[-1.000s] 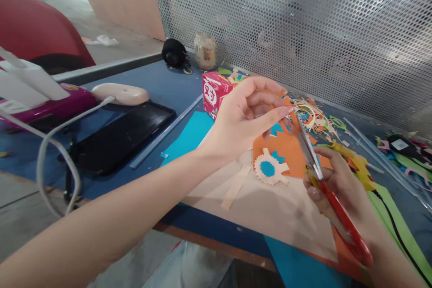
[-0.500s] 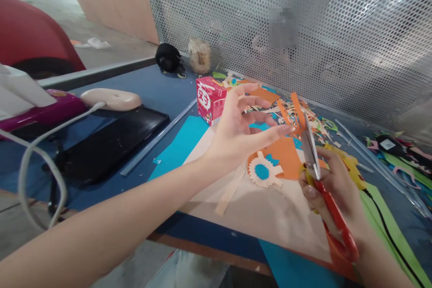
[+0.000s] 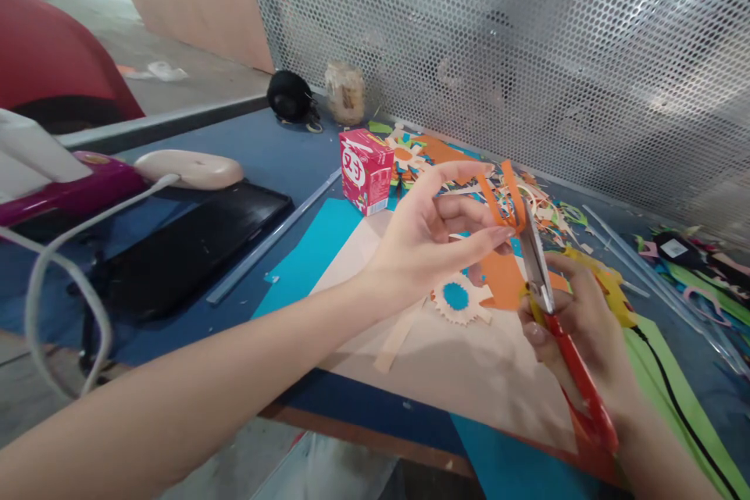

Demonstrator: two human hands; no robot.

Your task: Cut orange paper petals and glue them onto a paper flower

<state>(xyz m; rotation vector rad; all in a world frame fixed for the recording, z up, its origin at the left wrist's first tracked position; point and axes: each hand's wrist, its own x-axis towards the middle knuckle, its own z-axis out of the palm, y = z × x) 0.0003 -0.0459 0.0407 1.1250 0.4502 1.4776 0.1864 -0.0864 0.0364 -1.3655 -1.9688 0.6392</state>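
My right hand (image 3: 577, 320) is closed around a pair of scissors (image 3: 577, 359) with red and yellow handles. Their metal blades point up and away from me, against a folded orange paper strip (image 3: 512, 195). My left hand (image 3: 445, 226) reaches in from the left, thumb and a curled finger pinching the strip's lower end beside the blades, index finger stretched above. Below lies a toothed cream paper ring (image 3: 454, 316) with a blue centre, on a large pale sheet (image 3: 469, 383). A loose cream strip (image 3: 398, 340) lies nearby.
A pink box (image 3: 366, 172) stands behind my left hand, near heaped paper scraps (image 3: 544, 207). At the left lie a black phone (image 3: 199, 250), a white cable and a purple power strip (image 3: 111, 180). A yellow glue gun (image 3: 612, 289) is at the right. Perforated metal (image 3: 439, 39) rises behind.
My left hand's fingers have closed in towards the thumb at the orange strip, and the hand has shifted slightly right. My right hand and the scissors have barely moved.
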